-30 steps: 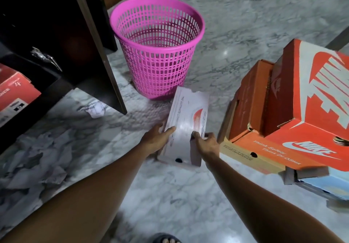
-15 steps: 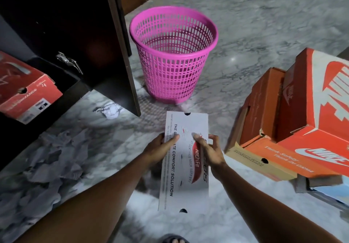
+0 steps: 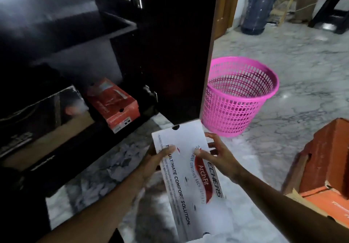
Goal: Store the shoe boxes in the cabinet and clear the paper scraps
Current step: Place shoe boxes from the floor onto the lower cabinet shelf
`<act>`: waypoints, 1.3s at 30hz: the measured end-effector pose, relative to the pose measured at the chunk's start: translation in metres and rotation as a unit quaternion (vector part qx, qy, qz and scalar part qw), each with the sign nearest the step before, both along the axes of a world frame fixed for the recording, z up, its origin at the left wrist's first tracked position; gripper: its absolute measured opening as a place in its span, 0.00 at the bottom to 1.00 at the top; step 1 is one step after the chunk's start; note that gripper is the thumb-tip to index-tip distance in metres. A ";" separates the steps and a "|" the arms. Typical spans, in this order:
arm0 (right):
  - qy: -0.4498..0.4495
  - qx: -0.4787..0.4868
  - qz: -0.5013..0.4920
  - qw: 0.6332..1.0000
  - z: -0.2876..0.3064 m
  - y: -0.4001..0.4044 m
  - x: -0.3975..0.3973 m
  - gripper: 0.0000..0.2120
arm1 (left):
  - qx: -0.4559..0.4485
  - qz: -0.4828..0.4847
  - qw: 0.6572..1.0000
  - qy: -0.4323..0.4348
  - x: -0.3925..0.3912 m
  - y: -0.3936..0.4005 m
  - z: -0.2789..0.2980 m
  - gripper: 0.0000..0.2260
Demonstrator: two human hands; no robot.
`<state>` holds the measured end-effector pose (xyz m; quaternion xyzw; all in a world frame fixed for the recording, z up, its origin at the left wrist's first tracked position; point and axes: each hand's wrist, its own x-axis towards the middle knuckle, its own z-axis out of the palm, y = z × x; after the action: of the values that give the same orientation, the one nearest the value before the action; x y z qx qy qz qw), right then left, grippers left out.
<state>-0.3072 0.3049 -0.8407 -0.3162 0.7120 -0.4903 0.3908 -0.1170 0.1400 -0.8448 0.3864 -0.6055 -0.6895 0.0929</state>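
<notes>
I hold a white shoe box (image 3: 190, 182) with red and black lettering lengthwise in front of me, above the floor. My left hand (image 3: 156, 162) grips its left side and my right hand (image 3: 217, 153) its right side. The dark cabinet (image 3: 120, 29) stands open to the left. A red shoe box (image 3: 115, 103) lies on its bottom shelf, next to a dark box (image 3: 43, 114). Crumpled grey paper scraps (image 3: 113, 169) lie on the floor in front of the cabinet.
The open cabinet door (image 3: 177, 49) stands between the shelves and a pink plastic basket (image 3: 238, 97). Orange shoe boxes (image 3: 324, 163) are stacked at the right. A blue water jug (image 3: 258, 10) stands far back on the marble floor.
I lifted the white box from the floor and brought it up toward the cabinet. My view rose and turned left, so the shelves show and the orange stack slid to the right edge.
</notes>
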 end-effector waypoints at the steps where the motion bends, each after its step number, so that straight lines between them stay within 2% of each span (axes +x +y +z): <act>1: -0.008 -0.001 0.022 1.000 0.005 -0.015 0.003 0.40 | -0.002 0.022 1.000 0.002 0.009 -0.011 0.008 0.32; 4: -0.049 0.021 0.094 0.994 0.015 -0.054 0.009 0.47 | -0.006 0.083 0.996 0.011 0.035 -0.049 0.036 0.32; 8: -0.130 0.076 0.167 0.974 0.013 -0.075 0.008 0.45 | -0.058 0.170 0.982 0.052 0.055 -0.100 0.070 0.22; 11: -0.196 0.047 0.169 0.965 0.008 -0.085 0.012 0.40 | -0.044 0.188 0.980 0.050 0.057 -0.130 0.084 0.26; 15: -0.211 0.006 0.116 0.971 0.011 -0.120 0.021 0.35 | -0.029 0.221 0.974 0.028 0.051 -0.163 0.079 0.37; 16: -0.213 0.000 0.101 0.972 0.012 -0.132 0.022 0.32 | -0.055 0.247 0.967 0.006 0.048 -0.170 0.073 0.39; 18: -0.205 0.009 0.056 0.977 0.015 -0.161 0.023 0.28 | -0.173 0.302 0.935 -0.066 0.042 -0.169 0.065 0.40; 20: -0.190 0.028 0.033 0.981 0.016 -0.196 0.024 0.31 | -0.323 0.319 0.885 -0.105 0.042 -0.160 0.058 0.34; 22: -0.187 0.045 0.042 0.981 0.021 -0.227 0.027 0.37 | -0.474 0.260 0.836 -0.094 0.048 -0.152 0.055 0.28; 23: -0.192 0.054 0.051 0.979 0.023 -0.243 0.030 0.37 | -0.536 0.212 0.812 -0.096 0.053 -0.154 0.050 0.27; 25: -0.172 0.056 0.052 0.982 0.030 -0.269 0.035 0.27 | -0.610 0.120 0.775 -0.113 0.058 -0.166 0.041 0.26; 27: -0.165 0.050 0.045 0.984 0.034 -0.296 0.040 0.20 | -0.620 0.066 0.767 -0.149 0.059 -0.179 0.034 0.24; 32: -0.147 0.009 0.010 0.989 0.021 -0.345 0.055 0.25 | -0.619 0.053 0.741 -0.255 0.050 -0.211 0.035 0.24; 34: -0.058 -0.010 -0.013 0.998 0.021 -0.355 0.064 0.23 | -0.632 0.059 0.714 -0.295 0.043 -0.220 0.038 0.24; 36: 0.033 -0.037 -0.026 0.998 0.018 -0.367 0.069 0.26 | -0.645 0.069 0.689 -0.322 0.039 -0.227 0.041 0.25; 39: 0.090 -0.009 -0.007 0.996 0.018 -0.382 0.070 0.30 | -0.639 0.065 0.672 -0.369 0.035 -0.240 0.046 0.27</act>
<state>-0.2369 -0.0773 -0.8226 -0.3570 0.7420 -0.4693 0.3190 -0.0817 -0.1002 -0.7985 0.4940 -0.8566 0.0720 0.1307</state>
